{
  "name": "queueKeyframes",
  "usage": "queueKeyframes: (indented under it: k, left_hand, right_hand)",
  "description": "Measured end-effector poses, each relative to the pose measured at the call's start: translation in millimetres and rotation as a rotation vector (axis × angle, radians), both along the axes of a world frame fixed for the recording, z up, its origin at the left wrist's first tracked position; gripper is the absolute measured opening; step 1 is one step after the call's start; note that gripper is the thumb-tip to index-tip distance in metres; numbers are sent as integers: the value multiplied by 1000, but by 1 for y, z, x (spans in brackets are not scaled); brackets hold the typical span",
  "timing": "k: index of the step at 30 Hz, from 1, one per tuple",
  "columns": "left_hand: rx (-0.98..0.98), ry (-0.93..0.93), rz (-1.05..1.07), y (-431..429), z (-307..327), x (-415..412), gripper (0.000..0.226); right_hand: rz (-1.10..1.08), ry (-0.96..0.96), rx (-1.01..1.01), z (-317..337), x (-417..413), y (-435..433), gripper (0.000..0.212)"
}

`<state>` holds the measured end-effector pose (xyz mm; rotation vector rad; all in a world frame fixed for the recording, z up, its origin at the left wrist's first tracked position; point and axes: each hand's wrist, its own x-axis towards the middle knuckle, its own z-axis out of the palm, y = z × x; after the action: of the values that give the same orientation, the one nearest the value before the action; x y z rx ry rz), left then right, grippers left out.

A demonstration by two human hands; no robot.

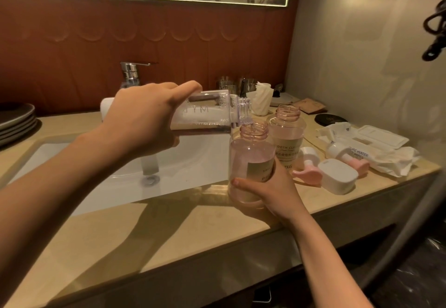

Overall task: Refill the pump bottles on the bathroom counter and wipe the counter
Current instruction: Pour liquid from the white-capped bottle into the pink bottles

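The refill is under way, I'd say, and nowhere near finished. The left grip (144, 117), a bare hand, is wrapped round a clear refill bottle (205, 117) tipped almost flat, its open neck just over the mouth of the near pink pump bottle (248, 153). The right grip (268, 187) clasps that bottle low down and steadies it on the counter (169, 235), just right of the sink (96, 163). A thin layer of liquid lies along the low side of the refill bottle; I can't read how full the pink one is. A second pink bottle (288, 136) stands open just behind it, its level also unclear. Both pink pump heads (307, 170) lie loose on the counter to the right, beside a white cap (337, 175). So the pour, perhaps the far bottle, and screwing both pumps on are left. The wiping looks not yet done: an open wipes pack (376, 139) and a crumpled wipe (395, 160) sit at the far right.
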<state>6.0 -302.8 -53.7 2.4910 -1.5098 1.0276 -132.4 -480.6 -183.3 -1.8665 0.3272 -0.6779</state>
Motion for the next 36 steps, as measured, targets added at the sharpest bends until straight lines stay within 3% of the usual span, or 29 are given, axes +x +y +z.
queueKeyframes:
  k: [36]
  left_hand:
    - [31,37,7,-1,8,-6,75]
  right_hand:
    - [10,-5,1,0,0,0,82]
